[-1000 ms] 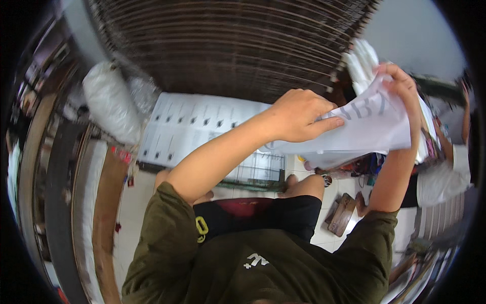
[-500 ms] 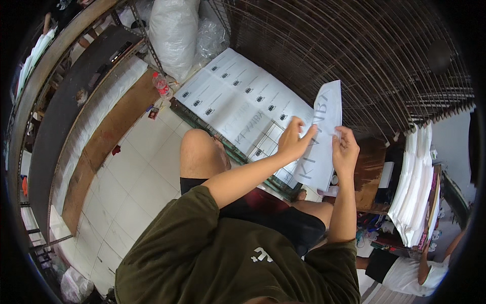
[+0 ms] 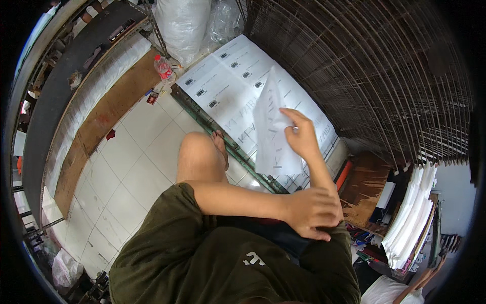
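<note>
A white sheet [image 3: 273, 137] with large dark lettering hangs tilted and curved from my right hand [image 3: 302, 133], which pinches its right edge between thumb and fingers. Below it, my left hand [image 3: 313, 213] crosses over and rests at my right forearm, fingers stretched out and slightly blurred, holding nothing. Under the sheet lies a low flat surface [image 3: 212, 83] covered in pale printed sheeting with small dark marks in rows. Faint large letters also show on that sheeting, partly hidden by the held sheet.
A dark wire rack [image 3: 354, 66] rises along the right of the surface. At its far left end stand a red-capped bottle [image 3: 163, 68] and a bulky plastic-wrapped bundle [image 3: 183, 30]. White sheets [image 3: 411, 215] hang at right, near another person [image 3: 392, 291]. A long bench [image 3: 66, 86] lines the left.
My left hand has left the sheet and moved down to my right forearm. My right hand has carried the sheet leftward over the printed surface. My view has shifted slightly.
</note>
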`<move>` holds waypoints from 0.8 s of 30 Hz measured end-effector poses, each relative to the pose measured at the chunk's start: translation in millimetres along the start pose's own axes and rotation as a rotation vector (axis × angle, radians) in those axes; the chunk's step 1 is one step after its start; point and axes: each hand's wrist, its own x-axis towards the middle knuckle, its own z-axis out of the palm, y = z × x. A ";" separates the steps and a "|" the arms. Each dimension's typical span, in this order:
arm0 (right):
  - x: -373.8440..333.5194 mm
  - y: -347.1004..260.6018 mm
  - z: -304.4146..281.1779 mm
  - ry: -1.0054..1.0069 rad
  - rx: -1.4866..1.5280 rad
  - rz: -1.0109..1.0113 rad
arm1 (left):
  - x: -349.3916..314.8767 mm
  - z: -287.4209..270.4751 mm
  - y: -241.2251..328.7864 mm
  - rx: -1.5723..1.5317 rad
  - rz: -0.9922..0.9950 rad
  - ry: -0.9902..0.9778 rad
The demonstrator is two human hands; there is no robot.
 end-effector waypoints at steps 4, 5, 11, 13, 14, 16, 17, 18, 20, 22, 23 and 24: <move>-6.0 49.9 -14.6 0.251 0.312 0.301 | -27.6 0.3 -30.1 -0.002 -0.043 -0.079; -14.3 73.4 -14.3 0.313 0.377 0.441 | -34.3 -0.2 -39.9 0.000 -0.079 -0.081; -78.2 224.4 91.2 0.642 0.744 0.674 | -48.1 3.0 -91.9 0.024 -0.157 -0.142; -83.5 251.1 134.4 0.652 0.783 0.761 | -48.1 6.7 -105.4 0.043 -0.191 -0.134; -88.4 260.8 155.4 0.632 0.821 0.812 | -48.2 7.1 -112.4 0.047 -0.202 -0.152; -105.5 297.8 201.3 0.622 0.818 0.839 | -48.3 10.8 -121.6 0.075 -0.213 -0.166; -105.4 304.5 215.0 0.582 0.785 0.878 | -49.4 13.0 -126.0 0.064 -0.221 -0.154; -106.6 310.1 227.7 0.541 0.752 0.915 | -50.0 15.5 -129.6 0.052 -0.230 -0.142; -101.8 317.5 244.7 0.468 0.661 0.991 | -51.1 19.7 -137.4 0.008 -0.248 -0.145; -104.1 322.6 254.2 0.434 0.622 1.023 | -53.7 21.2 -142.9 0.019 -0.273 -0.159; -106.2 324.7 257.8 0.419 0.600 1.038 | -54.5 21.9 -144.8 0.022 -0.283 -0.166; -108.3 326.3 261.7 0.428 0.583 1.010 | -54.3 23.4 -146.1 0.024 -0.294 -0.168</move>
